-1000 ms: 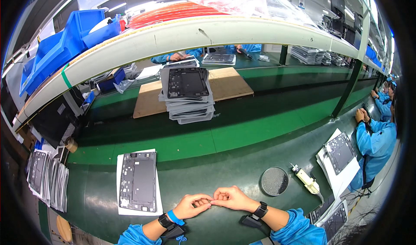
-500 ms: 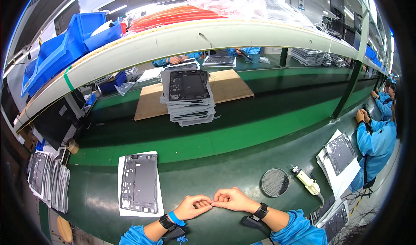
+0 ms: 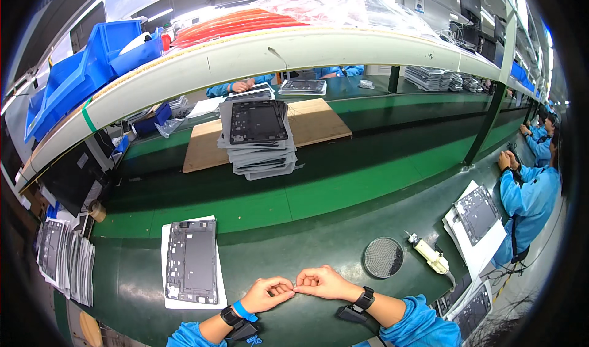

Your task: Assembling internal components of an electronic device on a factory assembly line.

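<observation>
My left hand (image 3: 267,294) and my right hand (image 3: 326,284) meet fingertip to fingertip over the dark green bench. Each is closed in a pinch, thumb against forefinger. Whatever sits between the tips is too small to name. To the left of my hands, a dark grey tablet housing (image 3: 199,264) with small pale patches rests on a white sheet (image 3: 167,273). A round dish of small dark bits (image 3: 383,258) lies to the right. Beside that dish is a cream-coloured handheld tool (image 3: 430,254) with a thin tip and a cable.
Beyond the green strip, a stack of housings with sheets between (image 3: 261,154) stands on a wooden board (image 3: 322,124). A shelf (image 3: 245,62) crosses above, carrying blue bins (image 3: 86,77). More housings (image 3: 64,261) are piled at left. A co-worker in blue (image 3: 527,200) works at right.
The whole view has shifted slightly, moving the bench things a little left in the picture. My fingertips stay together. A dark tool at the far side no longer shows.
</observation>
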{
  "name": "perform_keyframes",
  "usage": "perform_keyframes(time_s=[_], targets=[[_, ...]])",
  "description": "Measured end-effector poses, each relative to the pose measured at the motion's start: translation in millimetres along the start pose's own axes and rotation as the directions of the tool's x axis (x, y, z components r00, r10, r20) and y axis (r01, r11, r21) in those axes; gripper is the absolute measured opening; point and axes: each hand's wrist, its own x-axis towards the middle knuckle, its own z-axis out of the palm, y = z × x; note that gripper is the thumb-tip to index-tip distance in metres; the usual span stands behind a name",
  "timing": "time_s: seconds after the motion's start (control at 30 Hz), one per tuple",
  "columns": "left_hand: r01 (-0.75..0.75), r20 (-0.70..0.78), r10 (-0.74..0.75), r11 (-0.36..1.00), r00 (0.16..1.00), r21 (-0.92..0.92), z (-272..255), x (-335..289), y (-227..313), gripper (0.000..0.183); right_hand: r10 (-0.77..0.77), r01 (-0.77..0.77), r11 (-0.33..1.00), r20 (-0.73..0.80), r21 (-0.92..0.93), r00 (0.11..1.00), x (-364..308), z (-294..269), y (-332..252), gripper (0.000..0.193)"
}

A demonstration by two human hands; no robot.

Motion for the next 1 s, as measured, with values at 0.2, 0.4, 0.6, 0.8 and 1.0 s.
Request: perform_keyframes(time_s=[0.2,0.4,0.6,0.8,1.0], targets=[[-0.003,0.010,0.003,1.000,1.000,-0.006,0.5,0.1,-2.0,0.016,-0.005,0.005,1.000,0.007,-0.025,1.000,-0.5,-0.8,-0.5,0.019],[-0.002,0.025,0.002,1.000,1.000,0.008,-0.6,-0.2,-6.5,0.016,-0.010,0.011,0.999,0.013,-0.049,1.000,0.4,-1.6,-0.7,0.019],[0.026,0.019,-0.026,1.000,0.999,0.009,-0.2,-0.1,-3.1,0.016,0.000,0.001,0.999,0.013,-0.038,1.000,0.5,-2.2,-4.1,0.017],[0.010,0.012,-0.010,1.000,1.000,0.014,0.7,-1.0,-3.9,0.016,-0.012,0.012,1.000,0.008,-0.029,1.000,-0.8,-2.0,-8.1,0.015],[0.006,0.008,-0.006,1.000,1.000,-0.008,1.3,0.2,0.0,0.015,-0.023,0.023,0.999,0.007,-0.030,1.000,-0.2,-2.2,-5.6,0.015]])
